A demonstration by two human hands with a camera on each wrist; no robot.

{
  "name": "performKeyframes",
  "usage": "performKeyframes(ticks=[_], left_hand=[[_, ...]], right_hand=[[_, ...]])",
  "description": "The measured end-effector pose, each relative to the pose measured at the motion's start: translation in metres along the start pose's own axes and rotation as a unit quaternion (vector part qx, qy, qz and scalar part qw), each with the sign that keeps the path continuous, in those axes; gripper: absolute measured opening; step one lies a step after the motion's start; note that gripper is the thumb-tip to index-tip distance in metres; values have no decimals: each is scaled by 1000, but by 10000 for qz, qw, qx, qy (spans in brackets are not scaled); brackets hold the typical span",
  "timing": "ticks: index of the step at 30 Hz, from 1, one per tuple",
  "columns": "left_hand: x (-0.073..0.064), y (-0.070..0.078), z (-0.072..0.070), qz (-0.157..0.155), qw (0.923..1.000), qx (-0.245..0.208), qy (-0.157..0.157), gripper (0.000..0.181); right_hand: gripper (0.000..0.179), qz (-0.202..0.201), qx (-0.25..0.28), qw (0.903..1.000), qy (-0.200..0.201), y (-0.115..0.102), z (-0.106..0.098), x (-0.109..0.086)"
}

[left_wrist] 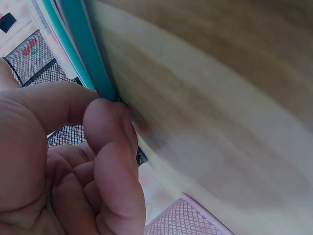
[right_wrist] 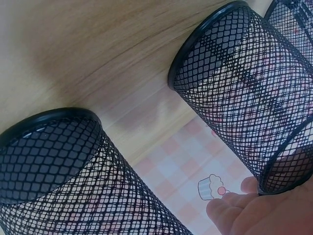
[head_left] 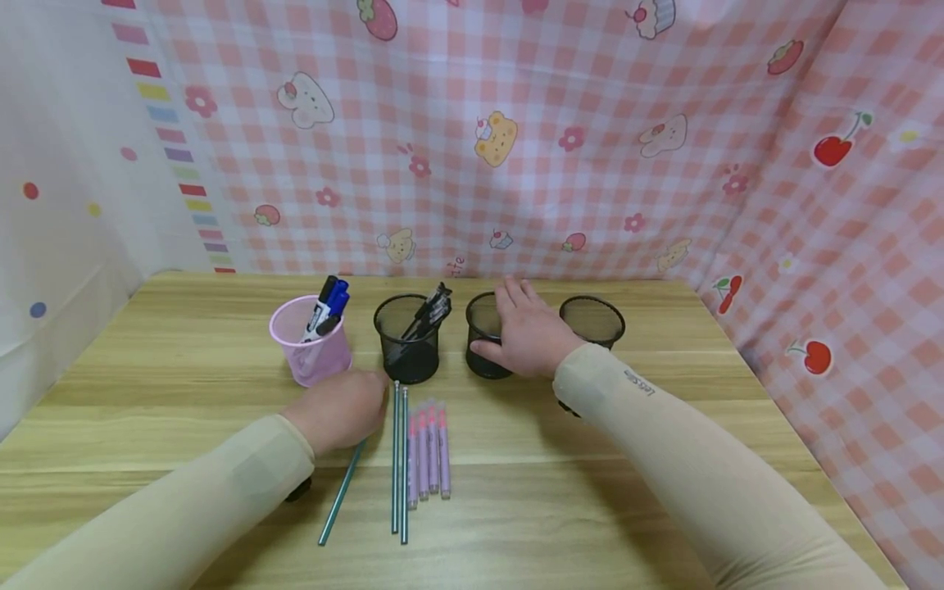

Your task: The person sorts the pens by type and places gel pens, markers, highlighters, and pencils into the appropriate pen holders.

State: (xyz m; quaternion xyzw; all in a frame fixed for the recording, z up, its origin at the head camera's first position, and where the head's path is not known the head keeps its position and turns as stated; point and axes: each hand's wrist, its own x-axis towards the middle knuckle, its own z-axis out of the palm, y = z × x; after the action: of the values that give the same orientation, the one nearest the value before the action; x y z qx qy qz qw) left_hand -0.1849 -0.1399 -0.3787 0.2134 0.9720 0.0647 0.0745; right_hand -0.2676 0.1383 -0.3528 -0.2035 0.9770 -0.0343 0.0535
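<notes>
My left hand [head_left: 341, 411] pinches the upper end of a green pencil [head_left: 342, 493] between thumb and fingertips, low over the table. In the left wrist view the pencil [left_wrist: 86, 46] runs up from the fingertips. Two more green pencils [head_left: 395, 467] lie just right of it, beside several purple markers with pink tops [head_left: 433, 455]. My right hand [head_left: 533, 332] rests at the right side of a black mesh pen cup [head_left: 481, 360], fingers stretched toward its back and thumb across its front. In the right wrist view the fingers [right_wrist: 232, 208] reach past the rim of this cup [right_wrist: 230, 103].
A pink mesh cup [head_left: 313, 360] holds black and blue markers [head_left: 329, 307]. Beside it, a black mesh cup [head_left: 410, 365] contains several black pens [head_left: 433, 310]. Another black mesh cup [head_left: 592, 319] stands right of my right hand. A checked cloth [head_left: 442, 188] hangs behind the table [head_left: 184, 344].
</notes>
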Motion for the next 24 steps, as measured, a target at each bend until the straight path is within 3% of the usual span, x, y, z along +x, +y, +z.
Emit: performKeyframes(ticks=[8,14,24], left_hand=[[-3,2,-4,-190,9992,-28,-363,26],[-3,4,-6,-192,9990,-67,-409,28],[-2,1,-5,-450,9970,-413,-477,37]], right_hand=[[104,-13,33,10000,40,1,1,-1],[104,-6,12,10000,58,2,1,0],[103,0,26,10000,23,0,0,-1]])
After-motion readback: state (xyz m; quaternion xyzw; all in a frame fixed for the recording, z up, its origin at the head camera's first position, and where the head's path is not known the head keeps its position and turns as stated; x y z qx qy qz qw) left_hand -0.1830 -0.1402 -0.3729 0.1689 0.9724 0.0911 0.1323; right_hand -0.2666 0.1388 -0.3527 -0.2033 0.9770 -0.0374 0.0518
